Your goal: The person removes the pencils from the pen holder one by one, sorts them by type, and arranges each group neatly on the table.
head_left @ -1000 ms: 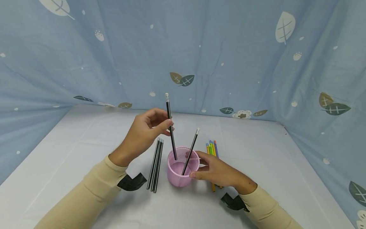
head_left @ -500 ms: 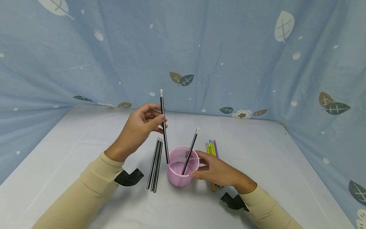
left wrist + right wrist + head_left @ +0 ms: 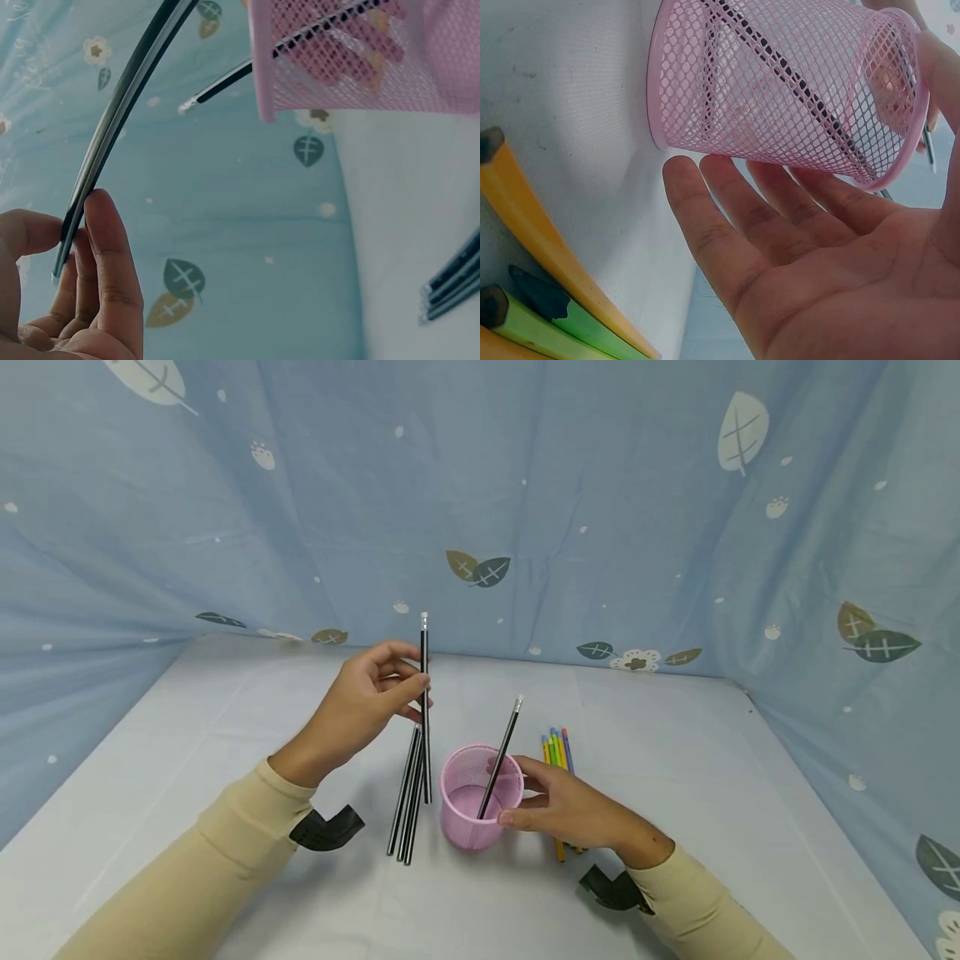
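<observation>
My left hand pinches a black striped pencil between thumb and fingers, its silver, white-topped end up. That pencil stands nearly upright, left of the pink mesh pencil cup and outside its rim. My right hand holds the cup from the right, thumb at the rim and fingers against the mesh. Inside the cup leans another black pencil, its white-topped end above the rim. Several black pencils lie side by side on the table, left of the cup; the held one overlaps them in the head view.
Several coloured pencils, partly hidden by my right hand, lie right of the cup; yellow and green ones show close by in the right wrist view. White cloth covers the table. A blue leaf-patterned curtain hangs behind.
My left hand has drawn its pencil leftward; the pencil's lower end has gone from over the cup's opening to outside the rim. The right hand and cup have stayed in place.
</observation>
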`<state>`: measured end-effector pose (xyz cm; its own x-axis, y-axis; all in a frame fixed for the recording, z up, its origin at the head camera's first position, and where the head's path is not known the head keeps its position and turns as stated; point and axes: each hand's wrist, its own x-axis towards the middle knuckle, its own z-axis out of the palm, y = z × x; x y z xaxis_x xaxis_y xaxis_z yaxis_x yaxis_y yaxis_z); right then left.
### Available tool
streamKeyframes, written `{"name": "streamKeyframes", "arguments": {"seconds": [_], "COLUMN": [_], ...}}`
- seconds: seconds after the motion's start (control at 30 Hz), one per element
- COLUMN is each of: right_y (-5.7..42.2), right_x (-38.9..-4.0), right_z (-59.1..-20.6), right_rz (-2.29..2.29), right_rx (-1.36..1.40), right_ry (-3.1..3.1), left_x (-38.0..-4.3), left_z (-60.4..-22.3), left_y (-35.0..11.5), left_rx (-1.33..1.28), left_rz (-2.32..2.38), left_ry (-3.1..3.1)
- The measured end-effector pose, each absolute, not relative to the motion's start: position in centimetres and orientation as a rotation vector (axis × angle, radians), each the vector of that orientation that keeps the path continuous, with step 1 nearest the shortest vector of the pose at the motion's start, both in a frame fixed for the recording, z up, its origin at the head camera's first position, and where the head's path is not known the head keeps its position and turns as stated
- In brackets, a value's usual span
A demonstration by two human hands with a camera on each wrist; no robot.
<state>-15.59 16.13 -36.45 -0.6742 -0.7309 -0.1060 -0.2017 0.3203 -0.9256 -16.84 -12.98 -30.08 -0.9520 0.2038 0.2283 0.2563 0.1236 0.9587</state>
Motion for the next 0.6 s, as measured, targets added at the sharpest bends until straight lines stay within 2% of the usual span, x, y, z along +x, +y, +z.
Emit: {"name": "streamKeyframes", "arguments": {"seconds": [0.6], "right_y": [16.2], "right_x": [-15.6], "right_z": [-36.6], "right_rz": [-1.355], "right_rx": [-0.814], "right_ry": [2.069], "left_x": [-16.5], "left_z": [-32.0], "left_y": [-13.9], "left_rx": [-0.424], "left_rz": [-1.988], "left_ry": [-2.417]}}
